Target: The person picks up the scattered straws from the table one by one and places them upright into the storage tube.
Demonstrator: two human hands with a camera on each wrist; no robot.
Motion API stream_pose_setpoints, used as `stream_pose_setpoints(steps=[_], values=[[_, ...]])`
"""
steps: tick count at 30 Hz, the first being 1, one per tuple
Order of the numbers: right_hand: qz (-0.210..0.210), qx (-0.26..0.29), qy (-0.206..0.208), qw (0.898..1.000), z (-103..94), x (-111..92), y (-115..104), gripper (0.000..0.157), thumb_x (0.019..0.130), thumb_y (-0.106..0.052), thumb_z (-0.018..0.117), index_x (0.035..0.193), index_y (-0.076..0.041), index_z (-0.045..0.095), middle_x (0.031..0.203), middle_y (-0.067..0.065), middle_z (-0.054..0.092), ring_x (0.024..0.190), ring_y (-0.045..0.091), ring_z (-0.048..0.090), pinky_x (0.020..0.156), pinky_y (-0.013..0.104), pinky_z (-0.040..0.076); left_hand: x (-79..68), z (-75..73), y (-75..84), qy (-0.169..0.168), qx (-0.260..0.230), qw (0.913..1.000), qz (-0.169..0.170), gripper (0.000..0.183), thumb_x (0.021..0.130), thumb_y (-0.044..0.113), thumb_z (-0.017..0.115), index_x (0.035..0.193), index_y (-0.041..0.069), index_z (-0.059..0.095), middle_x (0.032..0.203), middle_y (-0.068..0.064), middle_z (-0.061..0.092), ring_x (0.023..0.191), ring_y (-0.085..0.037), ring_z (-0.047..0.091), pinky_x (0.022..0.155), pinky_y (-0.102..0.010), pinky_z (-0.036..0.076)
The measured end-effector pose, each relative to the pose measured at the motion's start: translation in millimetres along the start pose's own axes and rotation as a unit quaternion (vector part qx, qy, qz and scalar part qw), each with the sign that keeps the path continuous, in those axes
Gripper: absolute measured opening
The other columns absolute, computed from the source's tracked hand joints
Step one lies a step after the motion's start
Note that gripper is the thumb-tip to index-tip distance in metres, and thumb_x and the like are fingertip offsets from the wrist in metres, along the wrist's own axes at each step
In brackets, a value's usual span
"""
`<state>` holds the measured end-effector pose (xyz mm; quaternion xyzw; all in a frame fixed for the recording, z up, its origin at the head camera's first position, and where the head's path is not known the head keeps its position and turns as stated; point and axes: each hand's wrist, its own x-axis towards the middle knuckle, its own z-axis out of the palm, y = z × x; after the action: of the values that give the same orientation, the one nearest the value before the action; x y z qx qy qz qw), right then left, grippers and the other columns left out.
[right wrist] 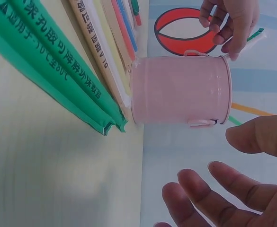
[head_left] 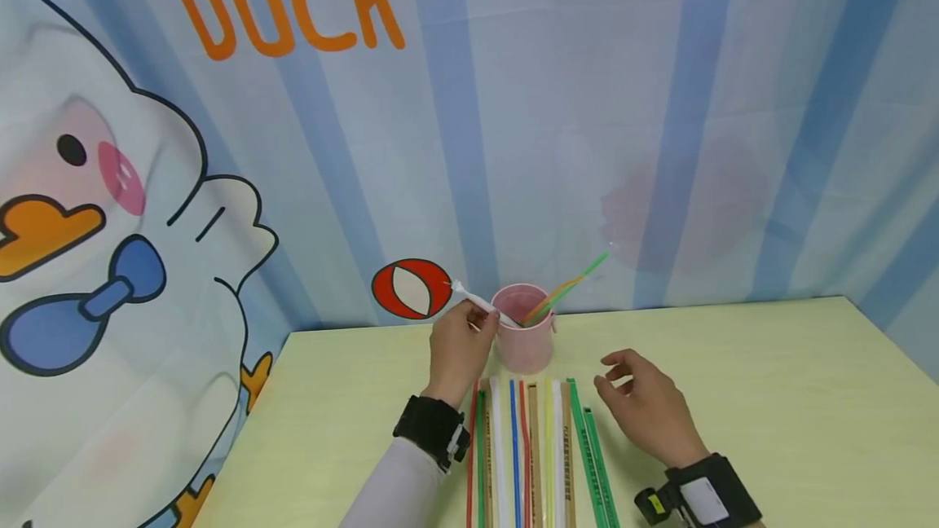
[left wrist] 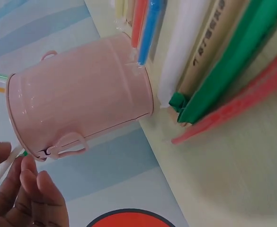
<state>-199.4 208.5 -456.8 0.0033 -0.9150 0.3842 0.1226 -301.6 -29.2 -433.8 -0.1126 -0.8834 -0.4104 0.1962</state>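
My left hand (head_left: 460,347) pinches a slim white wrapped straw (head_left: 475,297) between thumb and fingers, at the left of the pink bucket (head_left: 525,350). The straw slants over the bucket's rim, with its lower end inside. Leaning out to the right of the same bucket are an orange and a green straw (head_left: 587,269). My right hand (head_left: 645,407) hovers right of the bucket with fingers loosely bent and nothing in them. In the right wrist view, its thumb (right wrist: 259,135) and fingers are spread apart.
In front of the bucket, wrapped straws lie side by side: red (head_left: 525,446), blue (head_left: 516,463), white, brown, yellow and green (head_left: 597,463). They rest on a pale yellow table (head_left: 770,398). A blue striped curtain (head_left: 557,145) with a printed duck hangs behind.
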Motion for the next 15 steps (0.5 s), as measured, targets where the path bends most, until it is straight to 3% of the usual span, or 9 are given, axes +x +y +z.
stream_pose_setpoints(steps=[7,15], values=[[-0.002,0.001,-0.002,1.000,0.5,-1,0,0.028,0.093,-0.028,0.059,0.114,-0.010,0.059,0.097,0.007,0.066,0.079,0.015,0.060,0.064,0.038,0.050,-6.7,-4.0,0.9,-0.020,0.013,0.9997,-0.009,0.028,0.089,0.044,0.064,0.079,0.018,0.059,0.072,0.002,0.058,0.062,-0.013,0.049,0.052,-0.029,0.042],[-0.014,-0.002,0.002,1.000,-1.5,-1,0,0.028,0.093,-0.028,0.060,0.114,-0.010,0.059,0.096,0.007,0.066,0.078,0.014,0.060,0.064,0.039,0.050,-23.3,-32.1,13.0,-0.014,0.077,0.9961,0.041,0.032,0.089,0.046,0.062,0.093,0.014,0.062,0.089,-0.002,0.062,0.082,-0.015,0.051,0.063,-0.035,0.047]])
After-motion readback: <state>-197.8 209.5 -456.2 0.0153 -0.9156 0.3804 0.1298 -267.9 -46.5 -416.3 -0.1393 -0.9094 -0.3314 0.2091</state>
